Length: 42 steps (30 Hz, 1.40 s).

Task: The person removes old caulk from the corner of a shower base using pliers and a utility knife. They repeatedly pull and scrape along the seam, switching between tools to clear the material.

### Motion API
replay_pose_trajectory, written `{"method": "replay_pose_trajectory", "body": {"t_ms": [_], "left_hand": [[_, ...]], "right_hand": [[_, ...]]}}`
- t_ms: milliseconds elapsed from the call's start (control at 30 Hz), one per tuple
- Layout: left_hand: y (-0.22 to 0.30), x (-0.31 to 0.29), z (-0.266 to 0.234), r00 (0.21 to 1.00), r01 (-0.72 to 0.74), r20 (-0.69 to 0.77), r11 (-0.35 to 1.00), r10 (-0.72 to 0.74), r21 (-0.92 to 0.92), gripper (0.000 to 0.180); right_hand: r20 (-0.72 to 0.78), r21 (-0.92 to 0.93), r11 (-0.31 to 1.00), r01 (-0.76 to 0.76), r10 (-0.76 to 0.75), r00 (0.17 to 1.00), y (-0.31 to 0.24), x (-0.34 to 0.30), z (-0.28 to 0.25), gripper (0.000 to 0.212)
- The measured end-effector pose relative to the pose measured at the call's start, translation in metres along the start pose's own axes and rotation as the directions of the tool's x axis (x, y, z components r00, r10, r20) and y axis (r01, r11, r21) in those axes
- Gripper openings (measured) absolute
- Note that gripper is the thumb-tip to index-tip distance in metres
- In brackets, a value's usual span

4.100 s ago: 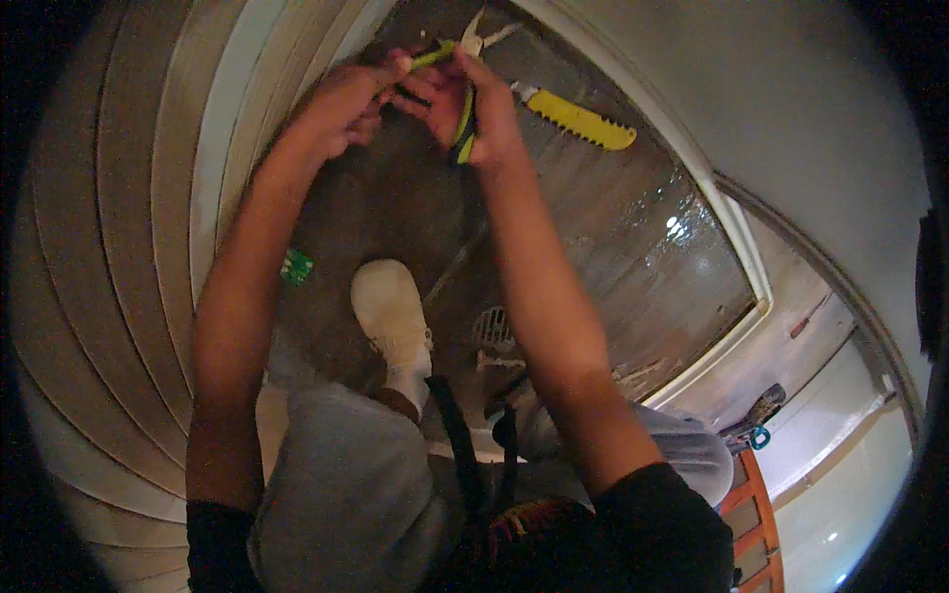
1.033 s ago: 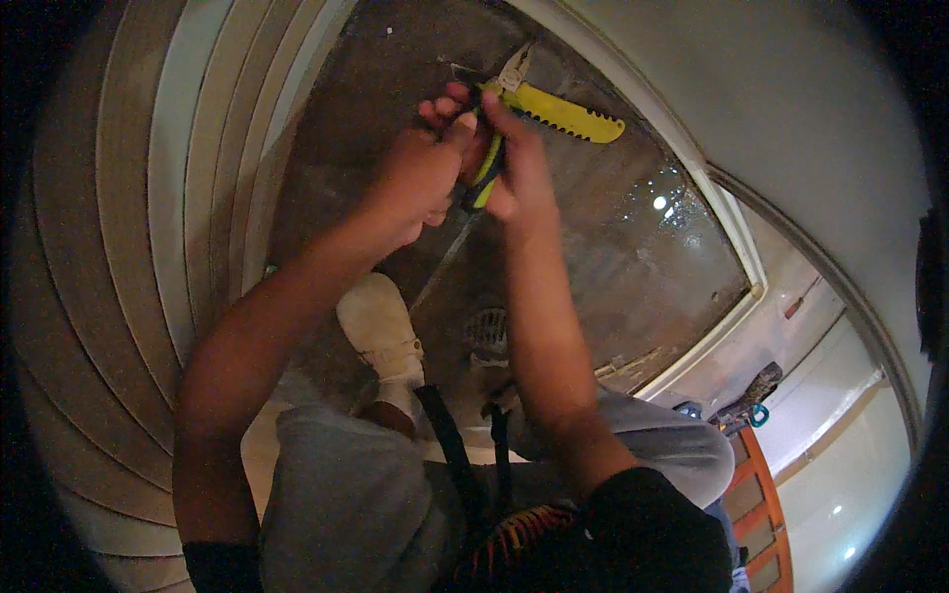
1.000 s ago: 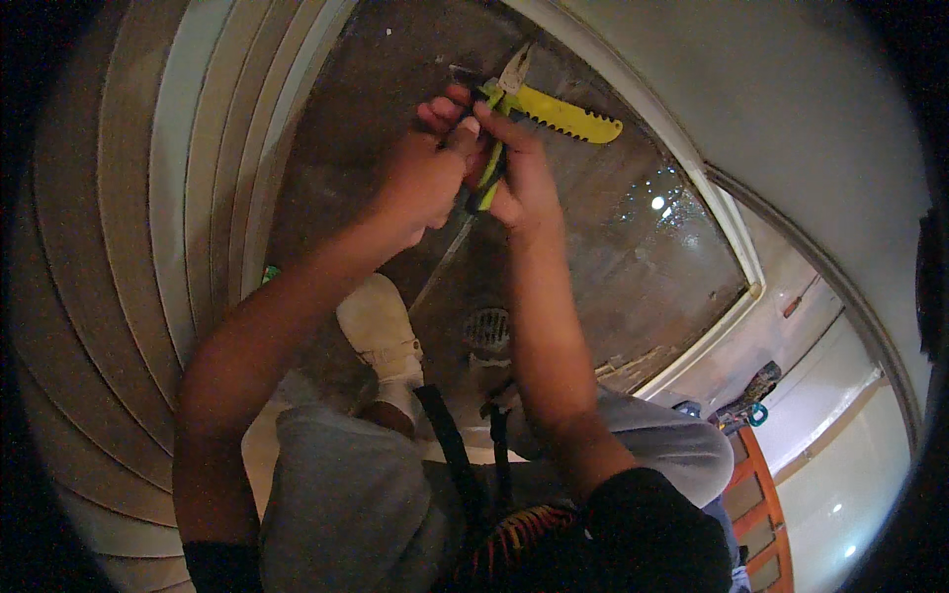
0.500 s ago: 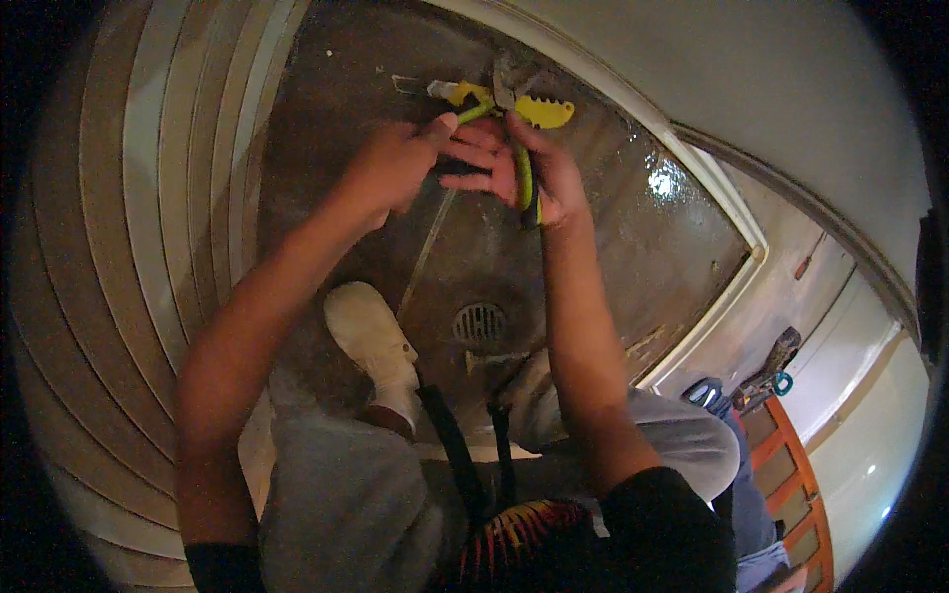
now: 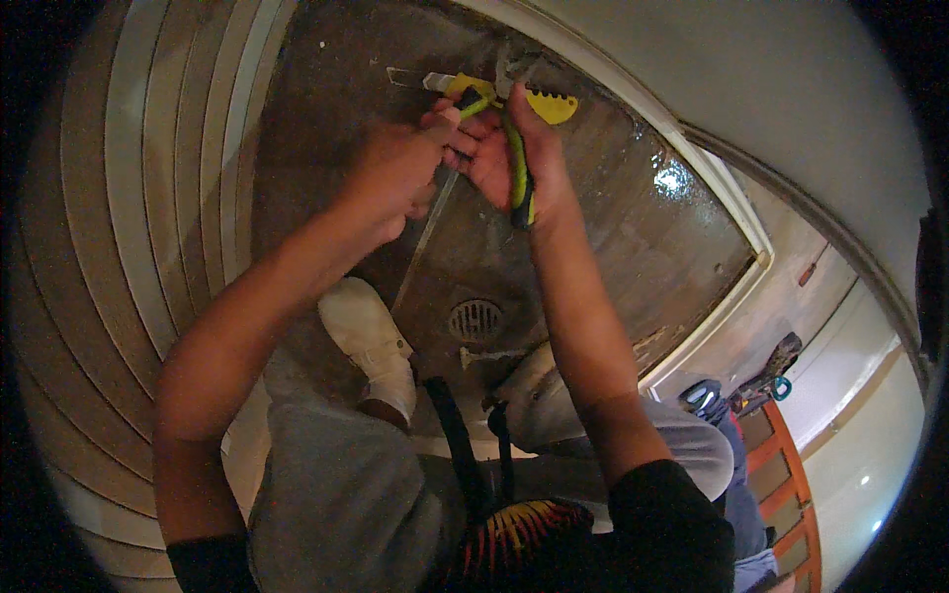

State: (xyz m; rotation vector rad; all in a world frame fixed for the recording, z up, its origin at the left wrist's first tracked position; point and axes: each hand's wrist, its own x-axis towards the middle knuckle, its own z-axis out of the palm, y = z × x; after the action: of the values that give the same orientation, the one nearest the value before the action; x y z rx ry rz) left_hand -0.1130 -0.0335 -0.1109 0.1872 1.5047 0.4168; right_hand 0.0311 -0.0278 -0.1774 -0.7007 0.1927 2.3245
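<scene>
In our right hand (image 5: 541,163) we hold the pliers (image 5: 517,163): one handle lies along the palm under the thumb, while the other fingers stay loosely curled. The handles are spread, and the pliers' head points away from us, above the floor (image 5: 613,237). Our left hand (image 5: 395,168) is mostly closed, its fingertips bunched at the end of the other handle; whether they grip or only touch it, we cannot tell.

Beyond our hands we see the yellow cutter (image 5: 554,106) on the floor, blade end to the left, its middle hidden behind the pliers. Nearer to us are a round drain (image 5: 475,321) and, left of it, our pale shoe (image 5: 364,331).
</scene>
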Motion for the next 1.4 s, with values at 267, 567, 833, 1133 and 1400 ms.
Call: {"method": "replay_pose_trajectory", "body": {"t_ms": [267,567,833,1133,1400], "left_hand": [[-0.028,-0.005,0.020,0.970,-0.198,-0.161,0.976,0.182,-0.094,0.032],[-0.051,0.000,0.000,0.942,-0.316,-0.065,0.934,0.330,0.169,0.032],[-0.040,0.003,-0.016,0.948,-0.293,-0.024,0.899,0.317,0.327,0.044],[-0.032,0.028,-0.007,0.874,-0.367,0.134,0.454,0.467,0.812,0.054],[-0.022,-0.014,0.038,0.700,-0.699,0.713,0.246,0.039,0.672,0.059]], "right_hand": [[-0.281,-0.110,0.993,0.037,-0.067,0.957,0.019,0.013,0.028,0.037],[-0.164,-0.244,0.968,0.053,-0.095,0.982,0.035,-0.007,0.018,0.033],[-0.234,-0.423,0.868,-0.260,0.172,0.957,-0.014,-0.043,0.012,0.030],[-0.319,-0.948,0.188,-0.258,-0.517,0.794,0.004,-0.055,0.026,0.042],[-0.491,-0.824,0.458,-0.335,-0.282,0.824,-0.015,-0.046,-0.006,0.043]]}}
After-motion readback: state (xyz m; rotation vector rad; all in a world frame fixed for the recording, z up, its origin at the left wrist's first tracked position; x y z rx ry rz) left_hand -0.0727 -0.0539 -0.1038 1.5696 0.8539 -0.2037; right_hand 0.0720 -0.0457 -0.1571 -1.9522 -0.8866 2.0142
